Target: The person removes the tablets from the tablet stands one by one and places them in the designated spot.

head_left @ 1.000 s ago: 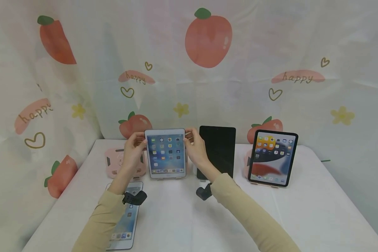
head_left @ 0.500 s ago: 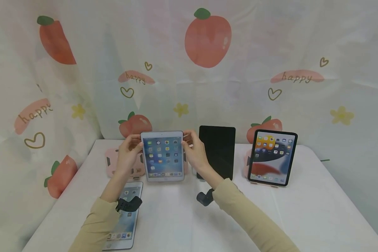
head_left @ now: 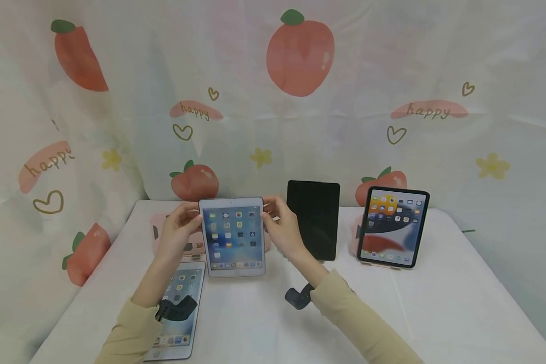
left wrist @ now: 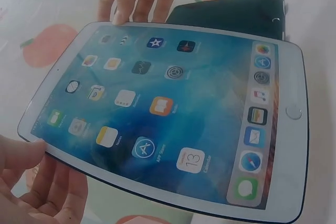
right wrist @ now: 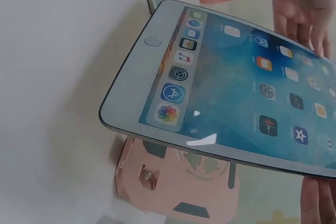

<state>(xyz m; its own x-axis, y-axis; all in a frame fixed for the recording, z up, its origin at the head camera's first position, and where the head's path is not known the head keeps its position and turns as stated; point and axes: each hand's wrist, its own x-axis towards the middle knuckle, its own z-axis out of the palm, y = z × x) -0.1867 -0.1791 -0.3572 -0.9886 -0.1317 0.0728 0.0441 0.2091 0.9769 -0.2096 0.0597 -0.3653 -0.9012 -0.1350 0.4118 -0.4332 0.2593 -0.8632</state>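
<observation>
Both hands hold a white-framed tablet point(head_left: 234, 237) upright by its upper side edges, its lit screen of app icons facing me. My left hand point(head_left: 178, 227) pinches the left edge, thumb on the front and fingers behind. On the opposite edge my right hand point(head_left: 283, 222) grips in the same way. A pink metal tablet stand point(right wrist: 173, 182) shows below and behind the tablet in the right wrist view, with a gap between them. Another pink stand point(head_left: 157, 232) is partly hidden by my left hand. A second white tablet point(head_left: 182, 326) lies flat beneath my left forearm.
A tablet with a dark screen point(head_left: 313, 220) stands just right of my right hand. Farther right, a black-framed tablet point(head_left: 393, 227) with a lit screen leans on a pink stand. A white cloth covers the table point(head_left: 459, 313), and a fruit-printed curtain point(head_left: 346, 141) hangs behind.
Both hands have drawn the white-framed tablet off its stand, toward me and slightly left. Its lower edge now sits lower in the head view. The other tablets have not moved.
</observation>
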